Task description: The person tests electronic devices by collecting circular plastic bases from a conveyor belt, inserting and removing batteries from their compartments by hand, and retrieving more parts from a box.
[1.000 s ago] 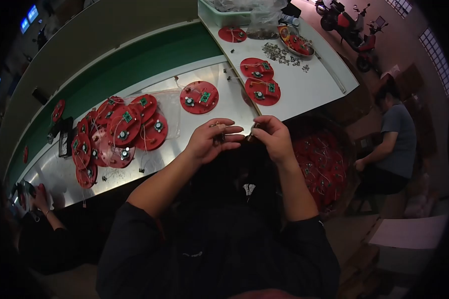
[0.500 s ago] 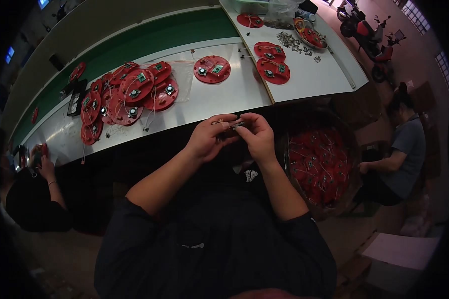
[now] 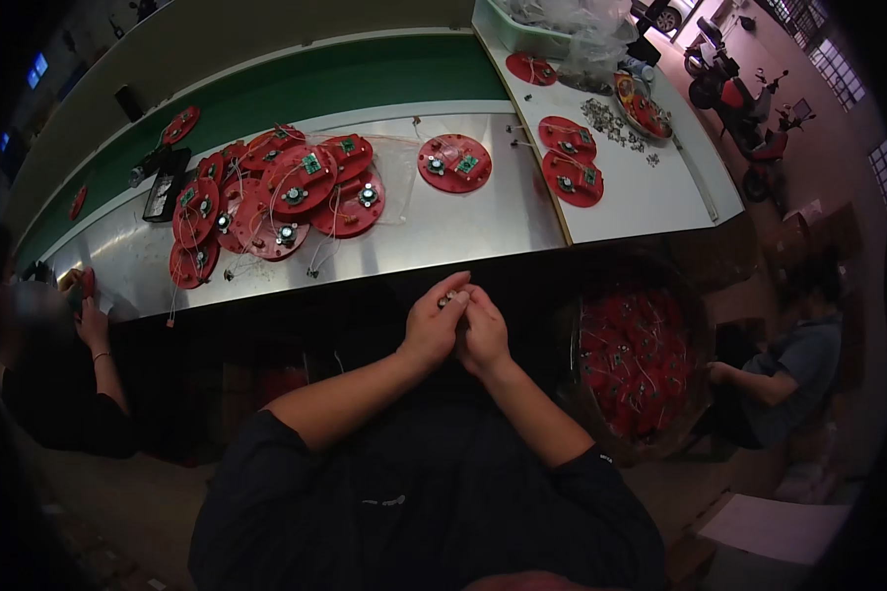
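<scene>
The left hand (image 3: 430,325) closes on one visible small metal part (image 3: 444,299), before the bench (image 3: 508,217); the right hand (image 3: 484,330) presses alongside, its grip hidden. Beyond: one lone red disc (image 3: 453,179), three right-hand discs (image 3: 569,196), an uncountable overlapping pile (image 3: 296,169) left.

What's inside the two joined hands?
A small shiny piece peeks out at the left hand. The right hand lies against the left, so anything deeper between them is covered; I can't tell whether more is there.
</scene>
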`<state>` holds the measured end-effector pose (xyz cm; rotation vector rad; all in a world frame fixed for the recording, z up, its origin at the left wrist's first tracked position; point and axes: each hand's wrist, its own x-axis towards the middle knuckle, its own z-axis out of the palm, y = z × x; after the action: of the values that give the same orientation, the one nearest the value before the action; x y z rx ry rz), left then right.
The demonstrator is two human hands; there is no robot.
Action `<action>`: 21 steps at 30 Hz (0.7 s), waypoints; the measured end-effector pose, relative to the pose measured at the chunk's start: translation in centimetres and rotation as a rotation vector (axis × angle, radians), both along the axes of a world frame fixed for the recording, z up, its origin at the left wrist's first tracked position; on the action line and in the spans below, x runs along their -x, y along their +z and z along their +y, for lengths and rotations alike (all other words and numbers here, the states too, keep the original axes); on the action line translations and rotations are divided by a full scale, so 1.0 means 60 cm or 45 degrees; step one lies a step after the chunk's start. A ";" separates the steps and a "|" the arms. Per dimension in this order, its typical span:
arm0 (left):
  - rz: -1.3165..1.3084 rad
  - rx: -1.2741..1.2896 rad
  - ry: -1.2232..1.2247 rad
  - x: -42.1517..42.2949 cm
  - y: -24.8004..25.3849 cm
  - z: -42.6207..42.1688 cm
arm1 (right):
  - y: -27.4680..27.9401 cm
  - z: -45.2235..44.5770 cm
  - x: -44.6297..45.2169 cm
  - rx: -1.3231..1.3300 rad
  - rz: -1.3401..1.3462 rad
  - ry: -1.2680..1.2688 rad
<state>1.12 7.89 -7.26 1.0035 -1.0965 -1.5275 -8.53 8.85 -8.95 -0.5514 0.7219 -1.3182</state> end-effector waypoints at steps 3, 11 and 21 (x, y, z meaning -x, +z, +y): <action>-0.352 0.129 0.037 -0.006 -0.035 0.014 | -0.016 0.019 -0.009 -0.088 -0.053 -0.006; -0.624 0.485 0.003 -0.009 -0.090 0.012 | -0.046 0.017 -0.015 -0.327 0.227 -0.039; -0.943 0.127 -0.333 -0.098 -0.196 -0.029 | -0.103 0.016 0.052 -0.529 0.177 0.162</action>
<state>7.01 6.17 -19.02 1.4502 -1.8568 -1.2966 -11.67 9.80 -15.15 -0.3474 1.0276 -0.9814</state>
